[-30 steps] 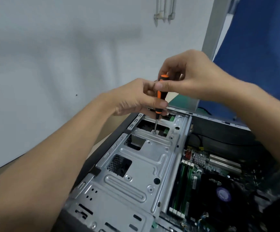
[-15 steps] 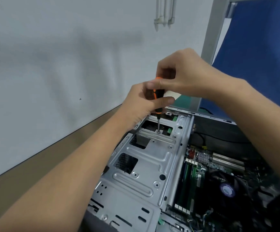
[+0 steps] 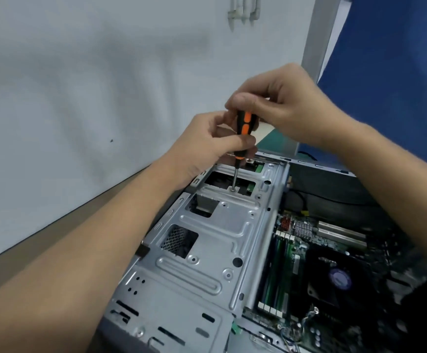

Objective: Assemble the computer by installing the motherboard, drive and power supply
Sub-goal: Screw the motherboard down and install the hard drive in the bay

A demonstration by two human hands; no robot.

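An open computer case lies on its side with a grey metal drive cage [image 3: 207, 250] on its left half. An orange and black screwdriver [image 3: 243, 133] stands nearly upright, its tip on a screw [image 3: 233, 189] at the far end of the cage. My left hand [image 3: 207, 141] pinches the lower part of the handle. My right hand [image 3: 283, 110] grips the top of the handle from above. The motherboard [image 3: 296, 250] sits in the case to the right, with green memory sticks and a black CPU fan [image 3: 334, 278].
A white wall [image 3: 80, 98] runs close along the left of the case, above a brown table strip [image 3: 41, 245]. A blue partition [image 3: 398, 72] with a grey post stands behind. Loose wires [image 3: 296, 324] lie at the case's near right corner.
The view has shifted slightly. My left hand's fingers have moved round the handle while the screwdriver tip stays on the same screw; my right hand stays on top.
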